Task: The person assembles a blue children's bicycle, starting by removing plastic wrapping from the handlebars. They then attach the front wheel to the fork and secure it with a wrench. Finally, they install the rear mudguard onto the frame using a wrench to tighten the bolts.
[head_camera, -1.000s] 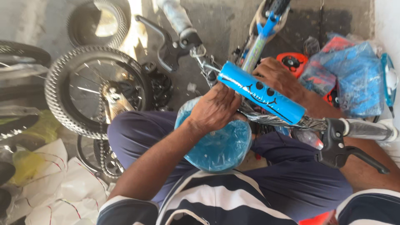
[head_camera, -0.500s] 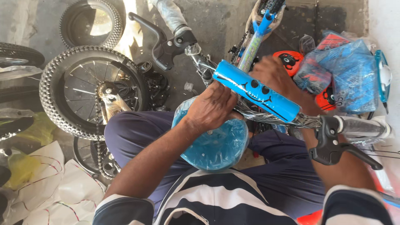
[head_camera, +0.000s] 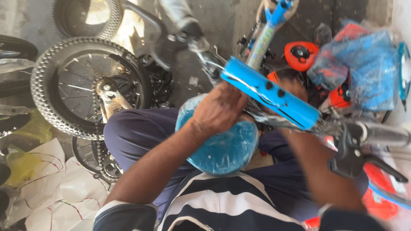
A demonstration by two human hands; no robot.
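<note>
A small bicycle's handlebar lies across my lap, with a bright blue foam pad (head_camera: 272,94) over its crossbar. My left hand (head_camera: 220,107) is closed in a fist around the bar just left of the pad, above a round part wrapped in blue plastic (head_camera: 222,149). My right hand (head_camera: 294,87) is blurred and mostly hidden behind the pad; its forearm comes up from the lower right. A grey grip (head_camera: 385,134) and a black brake lever (head_camera: 355,160) stick out to the right. The other grip (head_camera: 177,13) points up and left.
A spoked wheel with a knobby tyre (head_camera: 87,85) and a chain (head_camera: 100,147) lies on the floor at left. Crumpled white and yellow plastic bags (head_camera: 43,184) sit at the lower left. Orange parts (head_camera: 299,53) and a blue wrapped bundle (head_camera: 364,68) lie at the upper right.
My right hand has slid from the top of the blue pad to behind it. My left hand stays clenched on the bar. The view has shifted slightly.
</note>
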